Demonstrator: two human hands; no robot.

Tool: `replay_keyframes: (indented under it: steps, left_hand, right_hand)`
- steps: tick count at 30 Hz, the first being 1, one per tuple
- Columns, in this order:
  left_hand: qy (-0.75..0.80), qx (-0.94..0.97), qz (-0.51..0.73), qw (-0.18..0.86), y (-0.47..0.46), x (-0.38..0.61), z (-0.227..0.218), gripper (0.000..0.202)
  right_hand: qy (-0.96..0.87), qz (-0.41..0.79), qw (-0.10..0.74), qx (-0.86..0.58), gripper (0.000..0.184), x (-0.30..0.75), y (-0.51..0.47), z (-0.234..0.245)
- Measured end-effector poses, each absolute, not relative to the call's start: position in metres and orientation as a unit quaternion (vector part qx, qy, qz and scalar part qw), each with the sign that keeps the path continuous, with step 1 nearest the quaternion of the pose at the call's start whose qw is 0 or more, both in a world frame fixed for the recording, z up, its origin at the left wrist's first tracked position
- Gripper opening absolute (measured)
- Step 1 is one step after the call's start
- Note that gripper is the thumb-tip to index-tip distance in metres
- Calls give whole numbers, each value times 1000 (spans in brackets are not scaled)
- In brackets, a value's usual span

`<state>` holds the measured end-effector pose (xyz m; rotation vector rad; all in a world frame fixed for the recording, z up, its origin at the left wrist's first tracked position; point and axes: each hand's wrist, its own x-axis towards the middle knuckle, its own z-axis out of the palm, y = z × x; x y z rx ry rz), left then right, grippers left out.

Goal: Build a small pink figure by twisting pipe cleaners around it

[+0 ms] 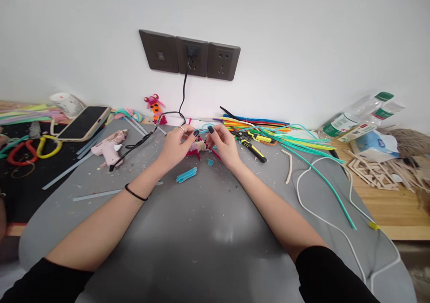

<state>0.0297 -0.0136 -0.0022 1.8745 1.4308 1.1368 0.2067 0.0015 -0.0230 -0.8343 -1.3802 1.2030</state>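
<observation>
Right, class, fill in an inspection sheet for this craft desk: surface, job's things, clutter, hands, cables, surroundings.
Surface: grey mat, speckled with small scraps.
Job's things: small red and beige bundle, held just above the mat.
Clutter: pink glue gun, yellow-handled pliers, coloured stems, phone, bottles, wooden sticks.
Hands: left hand and right hand both pinch the bundle with their fingertips.
Cables: black cable runs from the wall socket toward the glue gun; white cord loops over the mat's right side.
Surroundings: white wall; wooden tabletop at right.
</observation>
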Motion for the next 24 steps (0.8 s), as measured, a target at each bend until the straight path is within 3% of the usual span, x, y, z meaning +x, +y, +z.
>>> replay_keyframes:
  steps: [15,22,24]
  left_hand:
    - [503,727,403,235,-13,28,-7,22]
    - [417,812,408,19,-10,25,-13,21]
    - [417,818,397,9,-11,26,-12,22]
  right_hand:
    - [-586,501,528,-356,53,208,1,-21]
    - [-530,579,494,-374,45,212,3,-19]
    - [-521,588,490,-379,45,212,4,-20]
